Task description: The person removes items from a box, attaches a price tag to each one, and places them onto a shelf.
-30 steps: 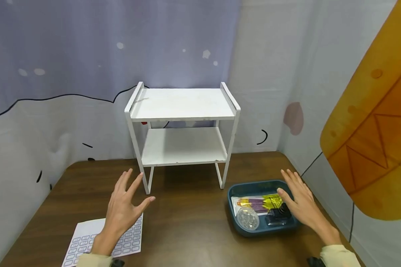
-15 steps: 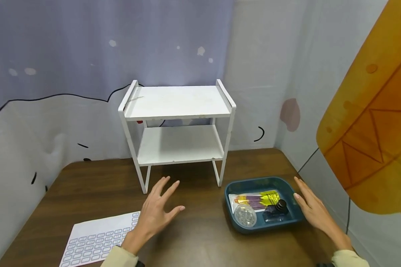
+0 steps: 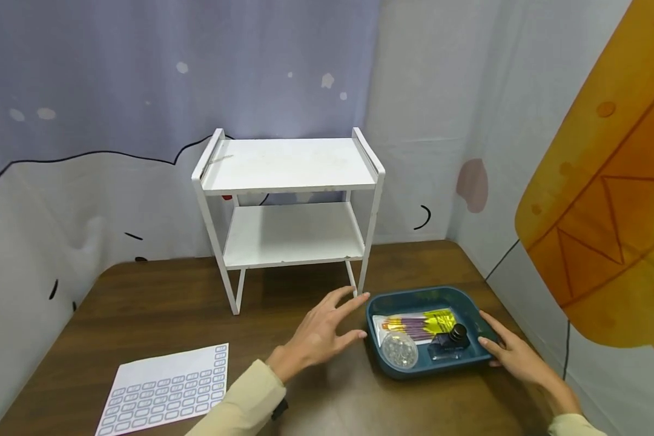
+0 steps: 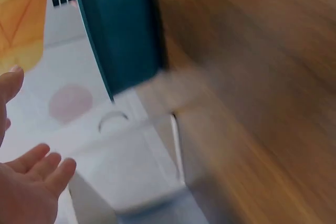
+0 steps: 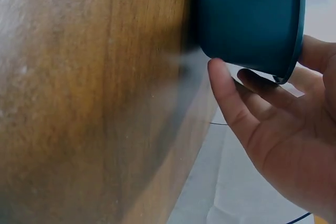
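A dark teal tray (image 3: 422,367) stands on the wooden table and holds a yellow and purple packet (image 3: 414,325), a round clear container (image 3: 399,350) and a small dark bottle (image 3: 450,343). My right hand (image 3: 518,357) grips the tray's right end; in the right wrist view the thumb of that hand (image 5: 294,140) is at the rim of the tray (image 5: 252,19) and its fingers lie against the outer wall. Just left of the tray, my left hand (image 3: 318,333) is spread and holds nothing. The left wrist view shows a gap between the left hand (image 4: 34,187) and the tray (image 4: 123,35).
Behind the hands stands a white two-tier shelf (image 3: 294,233). A sheet with rows of printed labels (image 3: 166,390) lies at the table's left. Printed curtains surround the table, and an orange patterned shape (image 3: 610,212) hangs at the right.
My left hand has moved right from above the label sheet to near the tray's left side. My right hand has come down and taken hold of the tray's right end.
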`<act>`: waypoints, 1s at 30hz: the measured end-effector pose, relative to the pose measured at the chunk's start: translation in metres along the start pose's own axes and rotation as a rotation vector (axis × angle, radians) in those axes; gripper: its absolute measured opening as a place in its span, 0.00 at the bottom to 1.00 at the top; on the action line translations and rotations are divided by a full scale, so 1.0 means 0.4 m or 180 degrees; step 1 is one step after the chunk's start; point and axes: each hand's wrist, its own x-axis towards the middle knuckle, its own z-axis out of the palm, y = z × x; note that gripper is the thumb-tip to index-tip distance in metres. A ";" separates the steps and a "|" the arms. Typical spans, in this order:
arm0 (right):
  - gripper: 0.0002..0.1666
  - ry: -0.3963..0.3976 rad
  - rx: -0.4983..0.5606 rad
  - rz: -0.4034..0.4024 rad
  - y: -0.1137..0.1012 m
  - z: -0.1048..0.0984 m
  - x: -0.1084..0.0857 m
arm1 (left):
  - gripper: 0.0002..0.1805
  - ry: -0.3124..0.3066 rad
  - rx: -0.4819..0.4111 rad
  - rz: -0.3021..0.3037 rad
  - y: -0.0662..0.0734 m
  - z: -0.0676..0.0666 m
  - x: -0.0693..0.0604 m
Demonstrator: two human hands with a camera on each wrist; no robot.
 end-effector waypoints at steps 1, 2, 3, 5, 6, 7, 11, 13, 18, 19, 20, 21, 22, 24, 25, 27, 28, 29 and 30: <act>0.43 -0.0021 0.0065 0.0027 0.001 0.001 0.001 | 0.36 -0.0091 0.0014 0.0073 0.013 0.010 0.014; 0.43 -0.0041 0.0096 0.0046 0.002 0.002 0.002 | 0.36 -0.0194 0.0031 0.0157 0.026 0.019 0.027; 0.43 -0.0051 0.0096 0.0059 0.002 0.002 0.003 | 0.36 -0.0286 0.0054 0.0248 0.039 0.027 0.041; 0.44 -0.0071 0.0074 0.0095 0.003 0.002 0.005 | 0.35 -0.0456 0.0104 0.0406 0.062 0.046 0.067; 0.44 -0.0079 0.0070 0.0111 0.003 0.001 0.005 | 0.35 -0.0523 0.0131 0.0477 0.072 0.056 0.079; 0.44 -0.0081 0.0070 0.0127 0.003 0.001 0.004 | 0.35 -0.0586 0.0134 0.0538 0.081 0.067 0.092; 0.44 -0.0064 0.0052 0.0163 0.005 0.001 -0.001 | 0.34 -0.0752 0.0182 0.0742 0.110 0.113 0.138; 0.43 -0.0029 0.0081 0.0152 0.006 0.003 -0.005 | 0.33 -0.0833 0.0198 0.0806 0.121 0.136 0.160; 0.42 0.0077 0.0153 0.0074 0.009 0.008 -0.008 | 0.33 -0.1049 0.0050 0.0775 0.151 0.185 0.206; 0.41 0.0091 0.0154 0.0066 0.009 0.009 -0.008 | 0.34 -0.1070 -0.0003 0.0756 0.157 0.194 0.213; 0.41 0.0091 0.0158 0.0068 0.010 0.010 -0.007 | 0.34 -0.1077 -0.0055 0.0734 0.164 0.202 0.219; 0.41 0.0088 0.0163 0.0070 0.010 0.011 -0.007 | 0.34 -0.1073 -0.0083 0.0724 0.170 0.209 0.224; 0.42 0.0082 0.0174 0.0075 0.010 0.011 -0.007 | 0.34 -0.1063 -0.0106 0.0712 0.175 0.217 0.229; 0.42 0.0081 0.0195 0.0082 0.010 0.012 -0.006 | 0.33 -0.1043 -0.0139 0.0674 0.185 0.232 0.238; 0.42 0.0083 0.0202 0.0084 0.010 0.012 -0.007 | 0.33 -0.1048 -0.0158 0.0642 0.190 0.238 0.241; 0.42 0.0093 0.0207 0.0068 0.010 0.013 -0.008 | 0.33 -0.1092 -0.0169 0.0607 0.197 0.250 0.247; 0.42 0.0107 0.0197 0.0059 0.010 0.013 -0.008 | 0.32 -0.1127 -0.0179 0.0606 0.199 0.256 0.249; 0.42 0.0125 0.0186 0.0052 0.010 0.014 -0.009 | 0.32 -0.1161 -0.0184 0.0619 0.201 0.261 0.251; 0.42 0.0141 0.0177 0.0048 0.010 0.014 -0.010 | 0.32 -0.1188 -0.0197 0.0646 0.202 0.266 0.252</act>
